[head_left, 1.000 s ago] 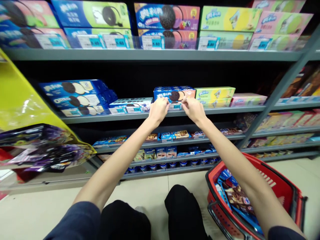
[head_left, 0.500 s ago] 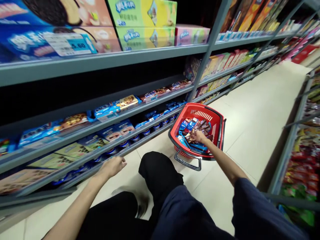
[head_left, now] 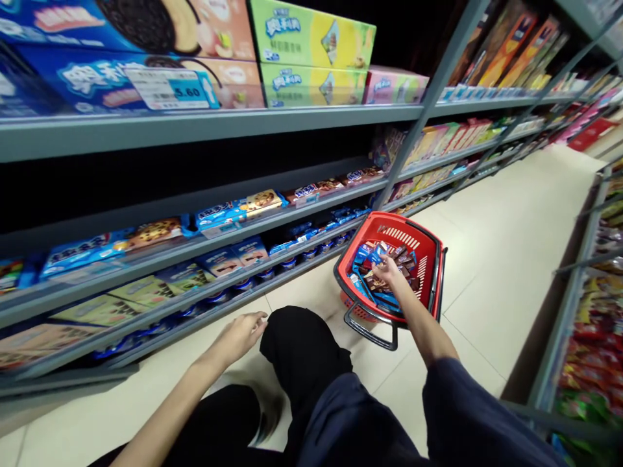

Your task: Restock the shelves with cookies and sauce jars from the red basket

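Note:
A red shopping basket with black handles stands on the floor before me, holding several blue and brown snack packets. My right hand reaches down into it, fingers closed at the edge of a small blue packet. Brown packets lie around that hand. Beside my bent knee, my left hand hangs in the air, holding nothing, its fingers loosely stretched out and apart.
On my left rise grey shelves of boxed and bagged biscuits; blue cookie packs lie on a lower one. A tiled aisle floor runs ahead. To the right, another rack holds red snack bags.
My right hand has shifted from the brown packets to a blue one inside the basket. My left hand has moved right toward my knee, and its fingers have loosened. The view has shifted slightly.

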Demonstrator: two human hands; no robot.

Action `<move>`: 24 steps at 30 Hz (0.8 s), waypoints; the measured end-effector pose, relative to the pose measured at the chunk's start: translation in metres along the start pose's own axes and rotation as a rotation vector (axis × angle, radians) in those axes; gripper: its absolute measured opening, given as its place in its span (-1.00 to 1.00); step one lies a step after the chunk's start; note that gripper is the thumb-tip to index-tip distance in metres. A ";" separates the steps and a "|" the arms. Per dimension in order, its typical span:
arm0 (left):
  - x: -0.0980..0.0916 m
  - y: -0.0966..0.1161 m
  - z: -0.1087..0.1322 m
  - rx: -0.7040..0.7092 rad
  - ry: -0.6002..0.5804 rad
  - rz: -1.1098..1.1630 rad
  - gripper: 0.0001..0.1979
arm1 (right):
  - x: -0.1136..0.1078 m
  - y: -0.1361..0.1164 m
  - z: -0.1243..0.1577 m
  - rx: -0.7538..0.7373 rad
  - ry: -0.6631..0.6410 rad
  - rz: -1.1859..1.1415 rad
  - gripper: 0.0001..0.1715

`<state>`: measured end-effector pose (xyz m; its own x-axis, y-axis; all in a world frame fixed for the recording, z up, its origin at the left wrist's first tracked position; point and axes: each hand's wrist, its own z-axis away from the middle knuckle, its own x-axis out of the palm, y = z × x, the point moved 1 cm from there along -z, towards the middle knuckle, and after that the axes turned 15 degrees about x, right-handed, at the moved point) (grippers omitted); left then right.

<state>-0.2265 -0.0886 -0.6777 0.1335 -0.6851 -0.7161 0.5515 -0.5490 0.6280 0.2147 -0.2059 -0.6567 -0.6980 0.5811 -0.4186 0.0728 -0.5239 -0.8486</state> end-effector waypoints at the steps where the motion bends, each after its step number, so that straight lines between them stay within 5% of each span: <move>1: -0.003 0.010 -0.001 0.021 0.044 0.091 -0.52 | -0.001 -0.002 0.009 0.053 -0.046 -0.065 -0.57; 5: -0.013 0.060 -0.009 0.090 0.161 0.579 -0.52 | 0.015 -0.008 0.072 0.157 -0.204 -0.304 -0.55; 9: -0.014 0.101 -0.017 0.200 0.282 1.024 -0.33 | 0.087 -0.023 0.154 0.152 -0.369 -0.570 -0.49; 12: -0.012 0.110 -0.022 0.177 0.429 1.071 -0.36 | 0.143 -0.035 0.196 0.093 -0.439 -0.452 -0.55; 14: -0.013 0.105 -0.024 0.091 0.553 1.116 -0.44 | 0.159 -0.037 0.206 0.087 -0.421 -0.334 -0.43; 17: -0.026 0.091 -0.026 0.009 0.711 1.249 -0.45 | 0.143 -0.029 0.198 0.107 -0.389 -0.324 -0.16; 21: -0.055 0.076 -0.022 -0.002 0.759 1.286 -0.44 | 0.093 -0.028 0.167 0.101 -0.196 -0.485 -0.29; 24: -0.066 0.073 -0.018 -0.006 0.770 1.252 -0.43 | 0.082 -0.046 0.151 -0.045 -0.135 -0.534 -0.33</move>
<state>-0.1803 -0.0753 -0.5899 0.9115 -0.2822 0.2992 -0.2488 0.2007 0.9475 0.0462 -0.2281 -0.6030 -0.7313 0.6720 0.1168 -0.2884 -0.1495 -0.9458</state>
